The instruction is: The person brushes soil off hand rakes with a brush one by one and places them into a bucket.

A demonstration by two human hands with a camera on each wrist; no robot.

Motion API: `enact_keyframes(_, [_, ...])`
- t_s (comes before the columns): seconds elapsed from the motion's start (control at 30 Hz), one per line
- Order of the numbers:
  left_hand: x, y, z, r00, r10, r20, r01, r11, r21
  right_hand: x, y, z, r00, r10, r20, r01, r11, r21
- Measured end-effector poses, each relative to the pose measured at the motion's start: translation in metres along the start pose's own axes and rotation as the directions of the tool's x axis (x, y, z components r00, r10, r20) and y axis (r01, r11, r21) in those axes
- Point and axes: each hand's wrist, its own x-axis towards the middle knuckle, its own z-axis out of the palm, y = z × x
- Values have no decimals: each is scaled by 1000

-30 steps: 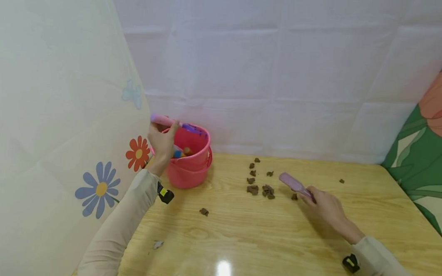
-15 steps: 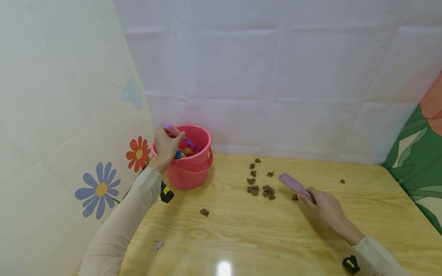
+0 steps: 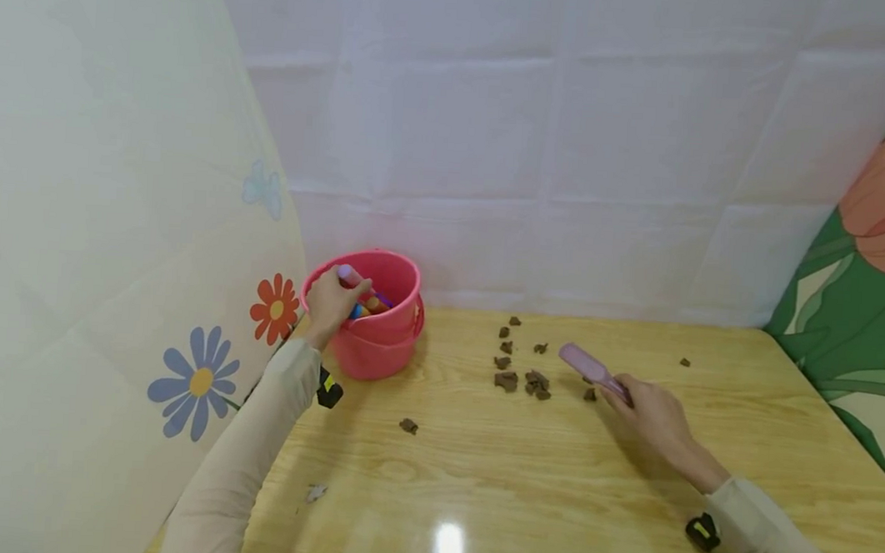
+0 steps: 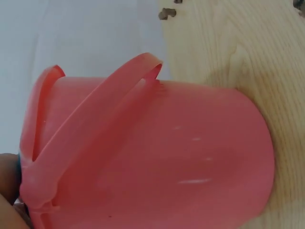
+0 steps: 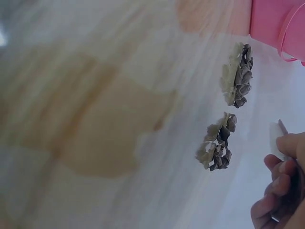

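In the head view my left hand (image 3: 330,306) is over the near left rim of a pink bucket (image 3: 374,348). It holds the pink handle (image 3: 352,277) of a toy rake, whose purple head is down inside, mostly hidden. The left wrist view is filled by the bucket's side (image 4: 157,157); only a bit of hand (image 4: 8,179) shows at the edge. My right hand (image 3: 656,417) grips a light purple, narrow shovel-like tool (image 3: 586,366) above the table, its tip pointing up and left. Brown crumbly clumps (image 3: 537,383) lie left of that tool.
Blue and orange items (image 3: 373,305) sit inside the bucket. A small row of brown bits (image 3: 504,346) runs toward the back sheet (image 3: 564,258). One clump (image 3: 408,426) lies nearer on the wooden table (image 3: 492,479). A pale scrap (image 3: 316,493) is at front left.
My left hand has lowered the toy rake from above the rim into the bucket, moving slightly right and tipping its head downward. The right hand and its tool have stayed put.
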Motion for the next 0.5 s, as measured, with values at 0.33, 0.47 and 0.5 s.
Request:
enact_keyframes(0.33, [1,1,-5,996,-11,94,7,999,42,-1,-1,-1,1000,-9,-5,9,1000,-3])
enact_keyframes(0.47, [1,2,-1,998,60,32,-62,995,74,-2,1,-3,1000,4,11,-4,1000,-9])
enact_keyframes(0.5, [1,2,1,997,82,10,-83,993,82,-2,1,-4,1000,5,16,-5,1000,-12])
